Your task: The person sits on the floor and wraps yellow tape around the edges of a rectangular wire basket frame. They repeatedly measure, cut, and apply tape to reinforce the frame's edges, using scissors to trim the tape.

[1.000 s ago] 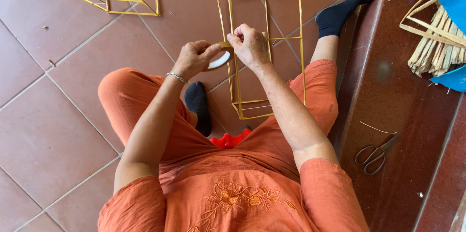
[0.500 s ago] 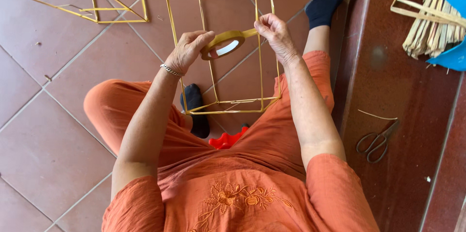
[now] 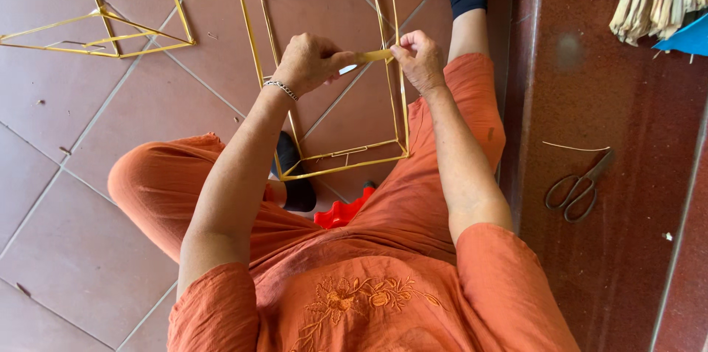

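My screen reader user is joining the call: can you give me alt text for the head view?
Seen from above, a seated person in orange clothes stretches a strip of yellow tape between left hand and right hand against a yellow stick frame on their lap. Another frame lies on the tiled floor; scissors rest on a step.

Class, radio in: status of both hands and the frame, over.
Left hand and right hand pinch yellow tape strip at yellow bamboo-stick frame. Nothing obstructing.
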Tool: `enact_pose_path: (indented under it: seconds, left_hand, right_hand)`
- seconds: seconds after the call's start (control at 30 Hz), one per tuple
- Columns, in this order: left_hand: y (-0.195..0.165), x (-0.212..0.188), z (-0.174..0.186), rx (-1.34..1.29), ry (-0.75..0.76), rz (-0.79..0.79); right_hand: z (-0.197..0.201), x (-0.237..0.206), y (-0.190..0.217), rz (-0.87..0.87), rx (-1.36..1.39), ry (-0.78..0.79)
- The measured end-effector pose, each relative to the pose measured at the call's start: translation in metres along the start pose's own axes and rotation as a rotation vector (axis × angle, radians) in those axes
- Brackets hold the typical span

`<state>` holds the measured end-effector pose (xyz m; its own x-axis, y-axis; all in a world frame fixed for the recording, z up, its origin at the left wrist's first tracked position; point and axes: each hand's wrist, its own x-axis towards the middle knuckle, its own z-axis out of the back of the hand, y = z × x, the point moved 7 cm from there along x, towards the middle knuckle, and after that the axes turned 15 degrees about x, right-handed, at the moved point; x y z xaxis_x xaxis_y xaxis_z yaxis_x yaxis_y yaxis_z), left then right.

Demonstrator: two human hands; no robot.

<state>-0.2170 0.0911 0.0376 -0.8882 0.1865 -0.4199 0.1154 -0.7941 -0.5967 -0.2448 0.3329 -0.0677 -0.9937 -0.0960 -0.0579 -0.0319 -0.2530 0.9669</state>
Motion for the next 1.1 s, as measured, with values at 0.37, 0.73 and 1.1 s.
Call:
enact_pose_path:
  seconds: [0.37, 0.73, 1.1]
  left_hand:
    - [0.098, -0.038, 0.065, -0.199, 0.077, 0.183]
    - [0.164, -0.026, 0.040, 0.642, -0.037, 0.472]
    - [0.189, -0.016, 0.018, 0.616, -0.066, 0.492]
  right_hand:
    - [-0.003, 0.008, -0.021, -0.028, 0.139, 0.032]
    - [-0.008, 0.010, -0.022, -0.101, 0.197, 0.059]
    - [-0.008, 0.007, -0.010, -0.031, 0.183, 0.064]
